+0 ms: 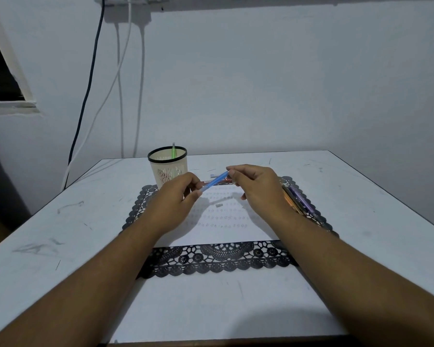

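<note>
Blue and translucent, the slim plastic pen (214, 181) hangs slantwise above the white printed sheet (226, 231), its near end pinched by the left hand (176, 200) and its far end by the right hand (257, 186). It looks light, stiff and smooth, so a firm fingertip pinch near each end should serve best, since it may slip or twist. Under the sheet lies a black lace mat (218, 259) on the pale desk (85, 221).
</note>
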`<state>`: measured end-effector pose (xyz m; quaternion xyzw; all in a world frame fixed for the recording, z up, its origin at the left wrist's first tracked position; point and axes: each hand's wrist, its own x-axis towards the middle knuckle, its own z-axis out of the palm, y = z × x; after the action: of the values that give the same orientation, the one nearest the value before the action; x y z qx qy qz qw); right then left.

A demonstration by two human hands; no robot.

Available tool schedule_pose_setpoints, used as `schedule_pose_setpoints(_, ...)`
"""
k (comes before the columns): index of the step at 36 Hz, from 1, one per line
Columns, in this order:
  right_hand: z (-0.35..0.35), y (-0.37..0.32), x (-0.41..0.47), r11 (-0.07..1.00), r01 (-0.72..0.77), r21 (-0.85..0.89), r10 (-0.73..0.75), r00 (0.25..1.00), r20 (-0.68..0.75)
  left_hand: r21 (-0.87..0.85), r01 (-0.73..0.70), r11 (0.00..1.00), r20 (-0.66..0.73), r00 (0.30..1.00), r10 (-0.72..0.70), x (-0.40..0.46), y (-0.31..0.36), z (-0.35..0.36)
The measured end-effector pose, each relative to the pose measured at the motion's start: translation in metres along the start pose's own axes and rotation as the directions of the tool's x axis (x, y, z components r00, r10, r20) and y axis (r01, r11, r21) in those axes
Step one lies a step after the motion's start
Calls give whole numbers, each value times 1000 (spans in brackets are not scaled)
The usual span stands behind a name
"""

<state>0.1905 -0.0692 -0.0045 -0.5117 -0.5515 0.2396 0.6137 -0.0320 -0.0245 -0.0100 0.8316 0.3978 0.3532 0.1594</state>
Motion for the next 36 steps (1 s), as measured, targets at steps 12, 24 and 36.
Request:
schedule_pose_setpoints(12, 4, 9, -2, 964, -82, -254, 109, 989, 95, -55, 44, 998, -2, 999, -44, 1, 0, 0)
schedule_pose_setpoints(24, 18, 20, 0, 749, 70, -659, 182, 934, 307, -50, 66, 997, 31, 997, -65, 0, -2, 1)
schedule_pose_setpoints(36, 3, 15, -2, 926, -126, -355, 206, 959, 197, -16, 80, 997, 76, 994, -78, 1, -5, 1)
